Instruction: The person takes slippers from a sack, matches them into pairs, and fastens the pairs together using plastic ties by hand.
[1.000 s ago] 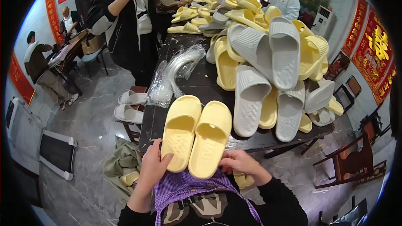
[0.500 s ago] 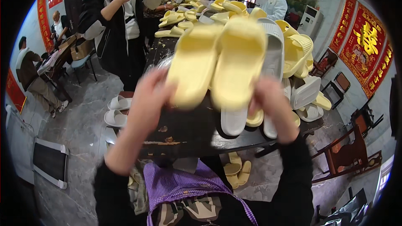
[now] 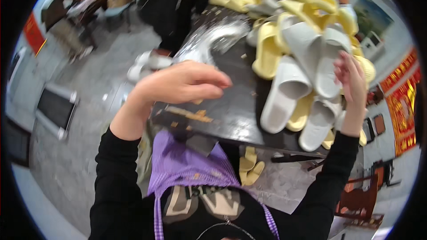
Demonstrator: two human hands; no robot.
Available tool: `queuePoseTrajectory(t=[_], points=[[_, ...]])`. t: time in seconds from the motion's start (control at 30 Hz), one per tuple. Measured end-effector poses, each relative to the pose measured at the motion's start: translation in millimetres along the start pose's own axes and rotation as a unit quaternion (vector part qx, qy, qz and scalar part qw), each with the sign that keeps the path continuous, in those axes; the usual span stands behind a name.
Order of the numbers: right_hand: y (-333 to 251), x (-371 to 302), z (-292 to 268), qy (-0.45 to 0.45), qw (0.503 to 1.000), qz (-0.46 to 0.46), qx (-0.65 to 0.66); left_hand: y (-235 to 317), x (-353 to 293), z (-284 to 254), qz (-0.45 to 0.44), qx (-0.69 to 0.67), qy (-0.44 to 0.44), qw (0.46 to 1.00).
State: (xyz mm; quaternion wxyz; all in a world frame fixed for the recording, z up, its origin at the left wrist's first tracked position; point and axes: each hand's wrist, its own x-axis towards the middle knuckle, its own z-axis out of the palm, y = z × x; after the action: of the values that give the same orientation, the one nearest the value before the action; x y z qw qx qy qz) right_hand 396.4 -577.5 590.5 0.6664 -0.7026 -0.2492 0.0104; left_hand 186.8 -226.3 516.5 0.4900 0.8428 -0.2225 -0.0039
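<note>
Left hand [image 3: 180,82] (fingers extended, empty) is above the bench [image 3: 233,115], near the bags [image 3: 211,42]. Right hand [image 3: 351,78], fingers loosely bent and empty, is beside the grey slipper [image 3: 328,78] on the bench; contact cannot be confirmed.

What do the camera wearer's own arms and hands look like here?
The left hand and right hand are bare: no glove, watch or bracelet shows on either. Plain black sleeves cover the arms but end short of the wrists, leaving part of each forearm uncovered. No markings show on the sleeves.
</note>
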Motion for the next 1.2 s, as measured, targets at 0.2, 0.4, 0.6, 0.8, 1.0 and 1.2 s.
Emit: queuePoseTrajectory(t=[0.2,0.4,0.6,0.8,1.0,1.2], points=[[52.8,-121.9,46.2,-0.008,0.942,-0.1,-0.321,-144.1,-208.1,32.8,-0.297,0.08,0.418,0.855],[105.2,-171.1,98.0,0.169,0.825,-0.184,-0.508,-198.5,-317.6,118.0,-0.443,-0.127,0.548,0.698],[119.2,-188.4,159.2,0.096,0.88,-0.254,-0.391,-227.3,-245.3,118.2,-0.266,-0.19,0.605,0.726],[116.3,-168.1,241.2,-0.198,0.845,-0.352,-0.351,-244.9,-189.1,136.1,-0.303,-0.049,0.526,0.793],[106.6,-131.7,321.8,-0.409,0.775,-0.349,-0.333,-322.5,-330.2,201.2,-0.494,-0.041,0.531,0.687],[105.8,-106.8,402.8,-0.51,0.697,-0.345,-0.367,-389.7,-443.1,254.7,-0.635,-0.158,0.496,0.571]])
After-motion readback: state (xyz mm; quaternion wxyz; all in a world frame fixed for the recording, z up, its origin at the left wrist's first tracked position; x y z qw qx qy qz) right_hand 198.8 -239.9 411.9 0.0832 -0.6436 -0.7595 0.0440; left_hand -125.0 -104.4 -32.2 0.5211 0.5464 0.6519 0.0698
